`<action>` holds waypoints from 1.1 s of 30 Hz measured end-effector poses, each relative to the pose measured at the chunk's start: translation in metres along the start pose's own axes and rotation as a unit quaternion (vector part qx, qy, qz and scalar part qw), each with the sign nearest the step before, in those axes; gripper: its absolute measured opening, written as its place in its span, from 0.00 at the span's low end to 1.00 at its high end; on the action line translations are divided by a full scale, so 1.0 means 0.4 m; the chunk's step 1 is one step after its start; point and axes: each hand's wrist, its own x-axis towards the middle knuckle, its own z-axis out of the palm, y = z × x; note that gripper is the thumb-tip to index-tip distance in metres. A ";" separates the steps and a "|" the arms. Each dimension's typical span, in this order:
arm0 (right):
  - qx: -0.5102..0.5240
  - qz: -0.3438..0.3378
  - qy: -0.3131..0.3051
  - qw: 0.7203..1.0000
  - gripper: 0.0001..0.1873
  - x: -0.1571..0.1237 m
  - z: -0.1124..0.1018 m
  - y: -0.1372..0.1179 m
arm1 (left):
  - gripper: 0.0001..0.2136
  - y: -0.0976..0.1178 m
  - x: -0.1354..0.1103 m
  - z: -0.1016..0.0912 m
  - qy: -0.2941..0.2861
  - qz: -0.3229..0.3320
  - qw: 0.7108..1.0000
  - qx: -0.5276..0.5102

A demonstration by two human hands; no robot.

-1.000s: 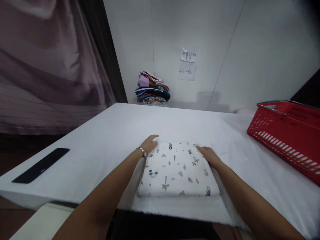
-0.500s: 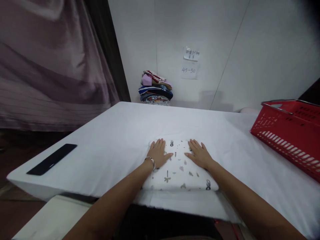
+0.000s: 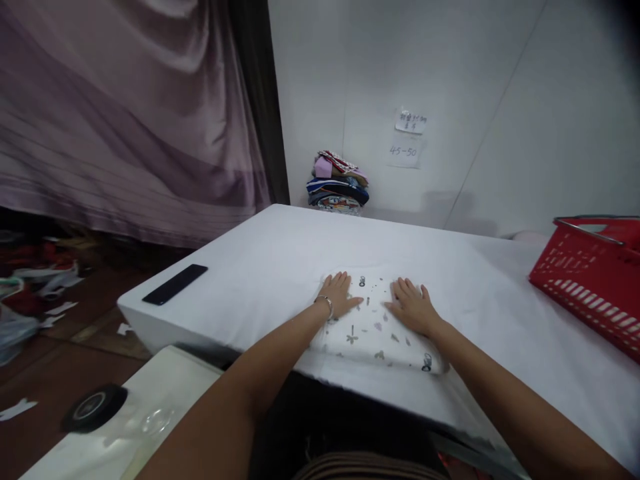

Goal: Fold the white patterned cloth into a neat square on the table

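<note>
Head view shows our left hand (image 3: 340, 295) and right hand (image 3: 413, 308) both flat, fingers spread, on the folded cloth (image 3: 376, 328), whereas a second ago they were gripping its far corners. We've also turned left, so the phone (image 3: 175, 284) and floor clutter show more now. Cloth sits at the near edge of the desk (image 3: 280, 247), so the fold looks done and we're just smoothing.

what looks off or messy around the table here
On the table nothing stands out: both hands, left and right, lie flat on the neatly folded cloth. The floor to the left is littered with paper scraps and bags.
</note>
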 end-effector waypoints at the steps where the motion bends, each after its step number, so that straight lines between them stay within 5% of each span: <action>1: 0.003 -0.013 0.011 1.000 0.38 -0.014 0.000 -0.012 | 0.42 0.000 0.000 -0.001 -0.002 -0.001 1.000 0.000; 9: 0.032 -0.042 -0.022 0.998 0.37 -0.080 0.038 -0.057 | 0.36 0.004 -0.009 -0.045 -0.001 -0.017 0.999 -0.036; 18: 0.001 -0.036 -0.043 0.998 0.40 -0.073 0.041 -0.053 | 0.26 -0.071 -0.166 -0.014 0.077 -0.170 0.970 -0.158; 25: -0.011 -0.036 -0.040 0.998 0.38 -0.074 0.047 -0.054 | 0.15 -0.065 -0.137 -0.029 0.138 -0.240 0.939 -0.206; 33: 0.001 -0.029 -0.050 0.998 0.36 -0.073 0.028 -0.052 | 0.13 -0.058 -0.129 -0.026 0.092 -0.235 0.948 -0.192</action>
